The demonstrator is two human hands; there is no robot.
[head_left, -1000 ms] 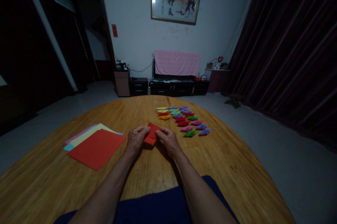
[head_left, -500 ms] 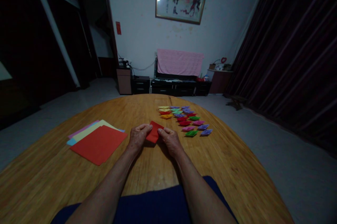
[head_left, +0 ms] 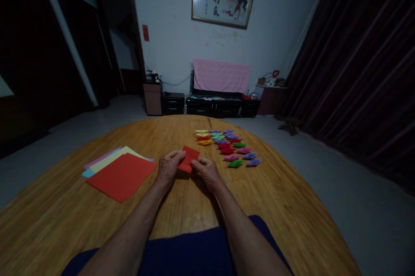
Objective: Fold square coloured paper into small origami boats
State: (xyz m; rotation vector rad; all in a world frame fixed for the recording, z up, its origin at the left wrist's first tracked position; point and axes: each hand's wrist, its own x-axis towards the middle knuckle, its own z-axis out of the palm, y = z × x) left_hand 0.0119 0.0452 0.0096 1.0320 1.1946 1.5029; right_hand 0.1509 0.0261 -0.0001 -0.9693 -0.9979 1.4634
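A small piece of red paper (head_left: 189,158), apparently folded, is held between both hands above the table's middle. My left hand (head_left: 170,167) pinches its left edge, thumb on top. On the lower right edge, my right hand (head_left: 207,172) grips it the same way; the fingers underneath are hidden. To the left lies a fanned stack of coloured sheets, a large red sheet (head_left: 121,177) on top and a pale yellow sheet (head_left: 108,161) showing behind it. Several small folded paper boats stand in rows at the right, among them a green boat (head_left: 235,163) and an orange boat (head_left: 205,142).
The round wooden table (head_left: 175,219) has its curved edge on the right and at the back. Beyond it, a pink cloth (head_left: 222,76) hangs over a screen on a low black cabinet (head_left: 201,107). A dark curtain (head_left: 350,72) covers the right side.
The red paper has turned slightly and tilted between my hands. My right hand has shifted a little to the left along its edge. The stack and boats stay in place.
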